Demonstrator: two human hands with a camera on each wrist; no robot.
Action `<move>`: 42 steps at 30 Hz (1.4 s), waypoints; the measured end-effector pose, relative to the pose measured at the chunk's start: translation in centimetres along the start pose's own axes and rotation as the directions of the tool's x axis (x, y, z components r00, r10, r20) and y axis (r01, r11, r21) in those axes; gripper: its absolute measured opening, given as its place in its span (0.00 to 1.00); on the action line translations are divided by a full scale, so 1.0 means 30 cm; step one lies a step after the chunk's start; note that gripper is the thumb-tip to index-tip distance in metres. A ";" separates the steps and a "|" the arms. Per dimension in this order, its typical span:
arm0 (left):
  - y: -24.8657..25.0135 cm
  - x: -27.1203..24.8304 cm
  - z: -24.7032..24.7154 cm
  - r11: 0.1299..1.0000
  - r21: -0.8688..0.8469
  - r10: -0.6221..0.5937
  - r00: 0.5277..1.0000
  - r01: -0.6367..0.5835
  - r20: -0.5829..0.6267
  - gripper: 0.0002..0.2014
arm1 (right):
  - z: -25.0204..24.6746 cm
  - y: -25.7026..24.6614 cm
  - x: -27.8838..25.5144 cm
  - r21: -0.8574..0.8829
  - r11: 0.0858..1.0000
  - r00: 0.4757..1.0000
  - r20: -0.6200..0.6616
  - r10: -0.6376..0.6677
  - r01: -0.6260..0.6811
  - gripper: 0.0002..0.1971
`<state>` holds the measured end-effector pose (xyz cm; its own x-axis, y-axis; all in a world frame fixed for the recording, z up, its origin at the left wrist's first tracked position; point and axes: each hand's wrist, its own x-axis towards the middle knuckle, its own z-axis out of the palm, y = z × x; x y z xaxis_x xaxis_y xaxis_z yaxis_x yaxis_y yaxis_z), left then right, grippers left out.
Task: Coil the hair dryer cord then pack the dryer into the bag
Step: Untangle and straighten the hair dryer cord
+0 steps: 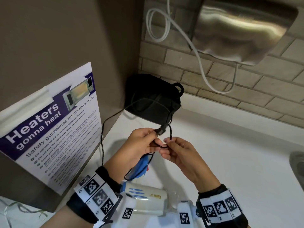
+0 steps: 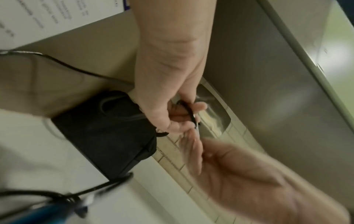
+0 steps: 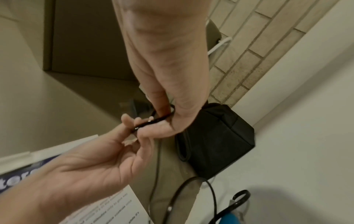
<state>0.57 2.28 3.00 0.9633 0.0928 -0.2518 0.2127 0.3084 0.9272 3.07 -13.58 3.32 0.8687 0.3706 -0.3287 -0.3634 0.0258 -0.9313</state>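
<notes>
Left hand [image 1: 139, 145] pinches the thin black rubbery cord [image 1: 164, 111] near its plug; right hand [image 1: 179, 155] pinches a loop. Under the left hand, the cream-and-blue plastic hair dryer [image 1: 144, 199] lies barrel pointing rightward. Black fabric bag [image 1: 153, 96] beyond both hands.

The cord [image 1: 170, 132] and the bag [image 1: 148, 96] are black; the dryer [image 1: 148, 201] is cream with blue stripes and a blue handle. The counter [image 1: 230, 153] is white, the wall tiles [image 1: 213, 71] beige, and the poster [image 1: 54, 125] white with a purple band. The wrist straps [image 1: 97, 195] carry black-and-white square codes.
</notes>
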 end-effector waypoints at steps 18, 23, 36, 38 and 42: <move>-0.033 -0.008 -0.008 0.849 0.496 0.076 0.970 -0.184 0.229 0.08 | -0.017 -0.057 0.008 -0.241 0.934 0.959 -0.035 -0.282 0.265 0.10; 0.019 -0.018 -0.032 0.953 0.270 0.048 0.949 -0.136 0.310 0.27 | -0.023 -0.088 0.002 -0.379 0.871 0.938 -0.017 -0.346 0.314 0.14; 0.130 -0.011 0.043 0.994 0.102 -0.054 0.995 0.046 0.084 0.19 | -0.032 -0.117 -0.026 -0.630 0.632 0.873 0.163 -0.460 0.451 0.10; 0.121 -0.010 0.048 0.993 0.119 -0.028 0.998 0.021 0.059 0.18 | -0.031 -0.105 -0.016 -0.672 0.569 0.851 0.184 -0.492 0.475 0.09; 0.123 -0.012 0.045 0.988 0.072 0.134 0.991 -0.135 0.027 0.09 | -0.039 -0.079 -0.003 -0.776 0.458 0.862 0.210 -0.461 0.434 0.10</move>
<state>1.22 2.10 6.87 0.9872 0.1077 -0.1180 0.0916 0.2242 0.9702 4.25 -14.75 5.37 0.8459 0.5023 0.1790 0.4716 -0.5478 -0.6910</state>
